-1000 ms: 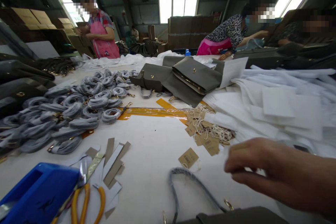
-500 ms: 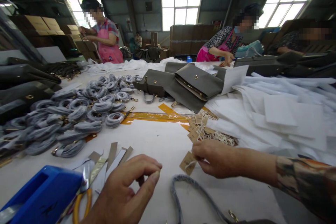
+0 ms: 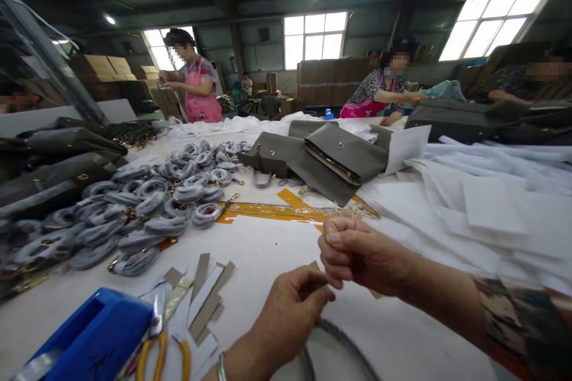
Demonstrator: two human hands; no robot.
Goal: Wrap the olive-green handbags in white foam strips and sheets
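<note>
My left hand (image 3: 290,309) and my right hand (image 3: 361,256) meet over the table, fingertips pinched close together. Between them is a brown card hang tag (image 3: 314,265), mostly covered by my fingers; a bit of brown card also shows under my right hand. Its string is too small to make out. Just below my hands curves a grey wrapped bag handle (image 3: 346,342), cut off by the bottom edge. Behind my right hand lies a heap of tag strings (image 3: 357,209), partly hidden.
Coiled grey straps (image 3: 152,208) are piled at left. Orange-handled scissors (image 3: 154,339), card strips (image 3: 208,303) and a blue tape dispenser (image 3: 96,333) lie front left. Dark bags (image 3: 348,155) stand ahead, white foam sheets (image 3: 491,208) at right. Co-workers (image 3: 199,86) work beyond the table.
My left hand has moved right and up to meet my right hand, its fingers closing. The tag that hung from my right hand is now mostly hidden. The view has tilted up slightly.
</note>
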